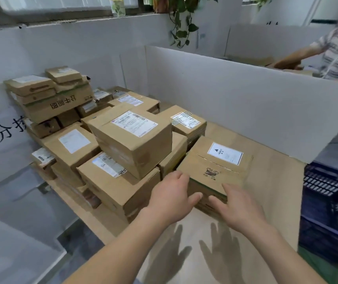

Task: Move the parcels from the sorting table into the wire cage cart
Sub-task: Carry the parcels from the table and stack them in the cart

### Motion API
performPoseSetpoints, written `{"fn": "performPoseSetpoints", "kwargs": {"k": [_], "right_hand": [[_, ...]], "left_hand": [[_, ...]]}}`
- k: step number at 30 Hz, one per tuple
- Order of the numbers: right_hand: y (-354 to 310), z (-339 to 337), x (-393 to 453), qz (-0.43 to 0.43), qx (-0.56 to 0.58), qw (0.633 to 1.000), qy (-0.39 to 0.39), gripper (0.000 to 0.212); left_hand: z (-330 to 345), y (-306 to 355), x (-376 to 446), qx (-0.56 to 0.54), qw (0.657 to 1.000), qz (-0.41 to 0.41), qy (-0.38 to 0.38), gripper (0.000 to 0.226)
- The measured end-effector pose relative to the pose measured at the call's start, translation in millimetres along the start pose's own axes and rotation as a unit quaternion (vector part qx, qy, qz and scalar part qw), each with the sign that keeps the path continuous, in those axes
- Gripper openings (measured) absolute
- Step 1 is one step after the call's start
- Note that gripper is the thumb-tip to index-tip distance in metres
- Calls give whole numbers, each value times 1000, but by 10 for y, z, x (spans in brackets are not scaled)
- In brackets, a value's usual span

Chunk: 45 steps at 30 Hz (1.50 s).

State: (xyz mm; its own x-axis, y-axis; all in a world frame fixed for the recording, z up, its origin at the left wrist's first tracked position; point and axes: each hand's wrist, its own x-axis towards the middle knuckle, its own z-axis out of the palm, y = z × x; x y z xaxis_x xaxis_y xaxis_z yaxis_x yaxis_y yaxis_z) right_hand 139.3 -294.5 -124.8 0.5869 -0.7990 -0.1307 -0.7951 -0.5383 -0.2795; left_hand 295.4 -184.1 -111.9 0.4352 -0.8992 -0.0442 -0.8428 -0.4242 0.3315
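my left hand [171, 198] and right hand [238, 208], fingers spread, reach the heavy-labelled parcel [215, 167] on the sorting table [276, 191]; contact appears likely.

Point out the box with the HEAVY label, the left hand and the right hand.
Box with the HEAVY label [215, 167]: head view, bare top face below the label.
Left hand [171, 199]: head view, back of the hand.
Right hand [239, 208]: head view, back of the hand.

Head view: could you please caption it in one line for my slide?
Both hands, left and right, reach for the HEAVY-labelled box beside stacked parcels.
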Motion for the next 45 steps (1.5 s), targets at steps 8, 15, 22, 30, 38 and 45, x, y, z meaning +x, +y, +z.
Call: {"fn": "performPoseSetpoints", "kwargs": {"k": [8, 15, 22, 30, 38, 45], "right_hand": [[550, 315, 616, 36, 28, 999, -17, 46], [787, 539, 1002, 57, 108, 992, -24, 51], [942, 565, 1146, 50, 162, 985, -11, 54], [1147, 523, 944, 66, 162, 985, -2, 44], [866, 578, -17, 82, 137, 987, 13, 30], [484, 840, -1083, 91, 116, 989, 22, 25]], "left_hand": [[422, -9, 863, 30, 997, -40, -61, 58], [720, -75, 1319, 32, 991, -96, -90, 59], [863, 8, 1408, 30, 988, -134, -75, 65], [934, 219, 784, 10, 987, -141, -70, 49], [945, 138, 27, -15, 990, -115, -77, 46], [917, -162, -828, -21, 994, -85, -65, 47]]}}
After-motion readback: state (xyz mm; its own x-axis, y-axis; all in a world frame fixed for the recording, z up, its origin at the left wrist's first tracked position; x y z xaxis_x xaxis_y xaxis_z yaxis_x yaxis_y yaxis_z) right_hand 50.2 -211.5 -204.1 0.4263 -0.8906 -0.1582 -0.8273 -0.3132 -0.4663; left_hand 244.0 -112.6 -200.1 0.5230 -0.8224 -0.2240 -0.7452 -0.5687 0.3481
